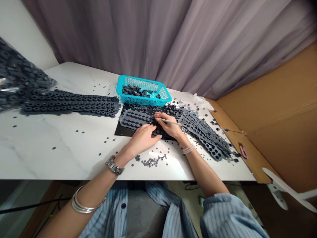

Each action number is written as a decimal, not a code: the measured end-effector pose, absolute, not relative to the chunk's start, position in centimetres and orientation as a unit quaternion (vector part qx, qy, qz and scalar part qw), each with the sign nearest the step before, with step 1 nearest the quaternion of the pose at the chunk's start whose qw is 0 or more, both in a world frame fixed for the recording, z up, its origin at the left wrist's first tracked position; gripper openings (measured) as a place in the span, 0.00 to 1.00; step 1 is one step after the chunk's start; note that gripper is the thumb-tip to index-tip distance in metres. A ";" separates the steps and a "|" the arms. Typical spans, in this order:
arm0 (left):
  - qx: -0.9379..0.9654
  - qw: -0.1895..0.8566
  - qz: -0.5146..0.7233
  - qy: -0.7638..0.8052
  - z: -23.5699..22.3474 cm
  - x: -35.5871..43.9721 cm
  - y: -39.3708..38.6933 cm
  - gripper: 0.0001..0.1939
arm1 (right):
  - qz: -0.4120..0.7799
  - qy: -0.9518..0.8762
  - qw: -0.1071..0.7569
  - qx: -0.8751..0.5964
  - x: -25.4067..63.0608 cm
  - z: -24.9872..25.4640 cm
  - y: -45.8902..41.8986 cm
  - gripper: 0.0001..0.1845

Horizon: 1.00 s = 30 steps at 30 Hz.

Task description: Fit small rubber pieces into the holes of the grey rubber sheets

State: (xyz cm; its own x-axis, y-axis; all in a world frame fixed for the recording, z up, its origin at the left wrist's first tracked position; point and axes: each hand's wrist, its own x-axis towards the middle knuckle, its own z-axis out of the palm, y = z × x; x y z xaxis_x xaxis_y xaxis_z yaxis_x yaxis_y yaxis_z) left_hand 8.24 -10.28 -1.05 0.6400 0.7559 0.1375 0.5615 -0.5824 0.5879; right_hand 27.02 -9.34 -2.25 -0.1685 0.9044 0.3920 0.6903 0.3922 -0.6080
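Note:
A dark grey moulded rubber sheet point(135, 119) with rows of round raised parts lies on a black mat point(122, 131). My left hand point(145, 138) rests on the sheet's near edge, fingers bent over it and thumb stretched to the right; its fingertips are partly hidden. Between the fingers of my right hand point(169, 125) is a thin pale stick-like tool point(170, 122), its tip close to the sheet. The sheet's right end is covered by my hands. Small black round bits point(151, 162) lie scattered on the table just in front of me.
Behind the mat stands a turquoise basket point(143, 100) with loose black rubber parts. More moulded sheets point(71, 104) lie left, beside a clear bag of parts point(19, 69). Punched sheets point(205, 132) are piled right. A cardboard panel point(272, 115) and pink cutter point(243, 150) are further right.

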 end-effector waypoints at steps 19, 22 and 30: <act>0.872 0.274 0.175 0.365 -0.8 8.3 -10.0 0.20 | 0.016 -0.821 0.273 -0.501 27.0 -3.7 -7.8 0.13; 0.874 0.275 0.171 0.362 -0.9 8.2 -9.9 0.21 | 0.004 -0.823 0.275 -0.497 27.0 -3.8 -7.5 0.13; 0.863 0.289 0.162 0.383 -0.9 8.2 -10.3 0.28 | -0.007 -0.732 0.342 -0.589 30.5 -2.8 -7.2 0.10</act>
State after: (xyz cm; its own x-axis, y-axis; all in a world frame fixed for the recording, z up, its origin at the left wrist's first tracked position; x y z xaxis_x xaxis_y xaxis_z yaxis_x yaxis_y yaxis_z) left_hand 8.16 -10.27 -0.88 0.6547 0.7537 0.0578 0.5670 -0.5402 0.6219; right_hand 30.51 -7.20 -2.81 -0.0729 0.8577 0.5090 0.8672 0.3066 -0.3923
